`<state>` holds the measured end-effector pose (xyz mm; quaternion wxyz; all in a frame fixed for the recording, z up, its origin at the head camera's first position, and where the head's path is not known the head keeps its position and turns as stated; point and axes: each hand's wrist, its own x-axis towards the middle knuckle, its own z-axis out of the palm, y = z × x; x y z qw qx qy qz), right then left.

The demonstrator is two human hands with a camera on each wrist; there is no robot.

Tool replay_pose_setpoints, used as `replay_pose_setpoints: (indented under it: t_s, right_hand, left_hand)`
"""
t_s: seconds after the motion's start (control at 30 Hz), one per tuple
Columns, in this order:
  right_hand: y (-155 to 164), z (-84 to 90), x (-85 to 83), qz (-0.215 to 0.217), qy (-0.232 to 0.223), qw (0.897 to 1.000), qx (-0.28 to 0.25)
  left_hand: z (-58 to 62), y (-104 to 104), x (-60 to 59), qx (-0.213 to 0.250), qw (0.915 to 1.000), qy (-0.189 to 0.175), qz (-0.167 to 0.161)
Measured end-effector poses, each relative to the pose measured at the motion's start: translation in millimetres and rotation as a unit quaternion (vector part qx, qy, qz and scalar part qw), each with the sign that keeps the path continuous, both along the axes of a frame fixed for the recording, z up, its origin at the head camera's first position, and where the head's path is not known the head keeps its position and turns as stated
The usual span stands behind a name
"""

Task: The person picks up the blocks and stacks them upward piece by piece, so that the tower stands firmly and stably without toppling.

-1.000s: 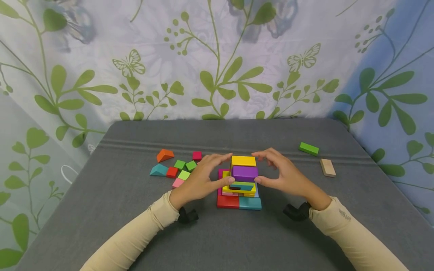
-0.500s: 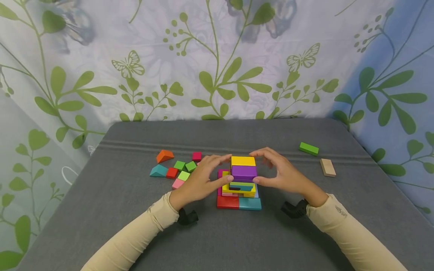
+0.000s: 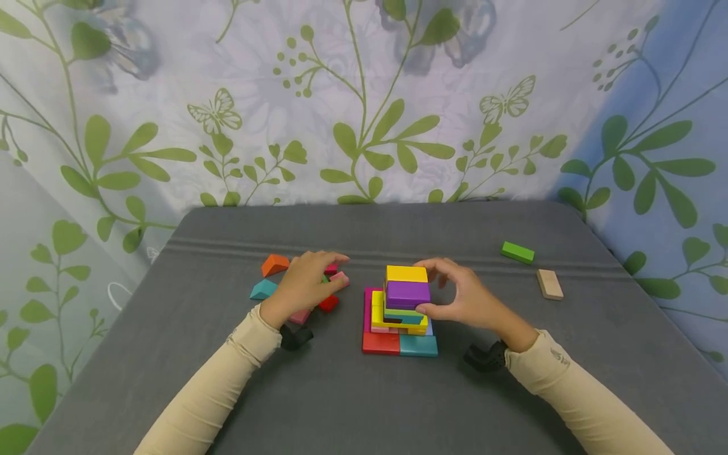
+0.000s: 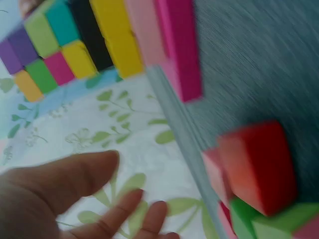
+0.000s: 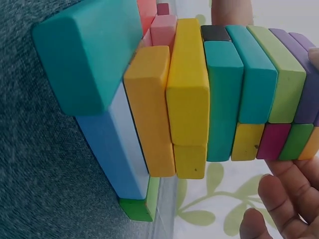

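Observation:
A tower of coloured wooden blocks point(image 3: 407, 294) stands upright on the grey table, with yellow and purple blocks at its top and a red block point(image 3: 381, 342) and a teal block point(image 3: 418, 345) at the front of its base. My right hand point(image 3: 472, 297) holds the tower's upper right side, thumb at the front and fingers round the back. Over the loose blocks to the left is my left hand point(image 3: 307, 284), thumb and fingers apart with nothing between them. A loose red block point(image 4: 261, 167) and a pink block point(image 3: 340, 279) lie close by it; the hand partly hides others.
Left of my left hand lie an orange wedge point(image 3: 275, 265) and a teal wedge point(image 3: 263, 290). A green block point(image 3: 517, 252) and a plain wood block point(image 3: 549, 284) rest at the far right. A leaf-patterned curtain point(image 3: 318, 114) hangs behind the table.
My left hand has left the tower's left side and moved left over the loose blocks. My right hand has come slightly left, its thumb now overlapping the tower's front.

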<state>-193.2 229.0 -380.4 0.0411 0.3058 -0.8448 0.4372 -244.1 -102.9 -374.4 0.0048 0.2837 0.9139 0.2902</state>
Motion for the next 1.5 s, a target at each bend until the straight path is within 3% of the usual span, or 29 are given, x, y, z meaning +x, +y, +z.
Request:
replay_pose_setpoints:
  t_s: [0.13, 0.27, 0.4, 0.57, 0.67, 0.8, 0.9, 1.0, 1.13, 1.33, 1.5]
  right_hand:
    - [-2.1, -1.6, 0.4, 0.003, -0.003, 1.000, -0.004]
    - [-2.7, -1.2, 0.8, 0.004, -0.003, 1.000, -0.011]
    - [-1.9, -0.1, 1.0, 0.000, -0.004, 1.000, -0.015]
    - [-1.0, -0.4, 1.6, -0.007, -0.003, 1.000, -0.011]
    - [-0.5, -0.6, 1.6, -0.011, -0.003, 1.000, -0.011]
    - [-1.8, -1.1, 1.9, -0.011, -0.001, 1.000, -0.010]
    - [-2.8, -1.3, 2.7, -0.009, 0.000, 1.000, -0.009]
    - [-2.6, -0.6, 3.8, -0.013, 0.000, 1.000, -0.008]
    - [-2.4, 0.3, 5.8, -0.017, 0.000, 1.000, -0.006]
    - [-3.5, 0.0, 5.0, -0.009, 0.002, 1.000, -0.010]
    - [-3.1, 1.1, 4.1, -0.004, 0.001, 1.000, -0.011]
  left_hand:
    - [-6.7, -2.9, -2.6, -0.097, 0.9936, 0.004, 0.058]
    - [-16.6, 1.5, -4.9, -0.157, 0.9835, 0.027, 0.085]
    - [-22.9, 5.0, -5.7, -0.180, 0.9776, 0.052, 0.096]
    - [-22.8, 6.7, -4.2, -0.174, 0.9776, 0.077, 0.091]
    - [-20.0, 8.7, -4.1, -0.146, 0.9779, 0.118, 0.091]
    - [-13.1, 10.6, -2.3, -0.059, 0.9797, 0.173, 0.082]
    - [-4.1, 12.3, 3.1, 0.027, 0.9832, 0.175, 0.042]
    - [6.4, 16.3, 11.1, 0.106, 0.9828, 0.151, -0.011]
    - [17.9, 26.4, 21.3, 0.169, 0.9770, 0.112, -0.066]
    - [29.0, 43.9, 22.0, 0.160, 0.9761, 0.087, -0.119]
    - [31.1, 48.2, 21.0, 0.121, 0.9836, 0.053, -0.123]
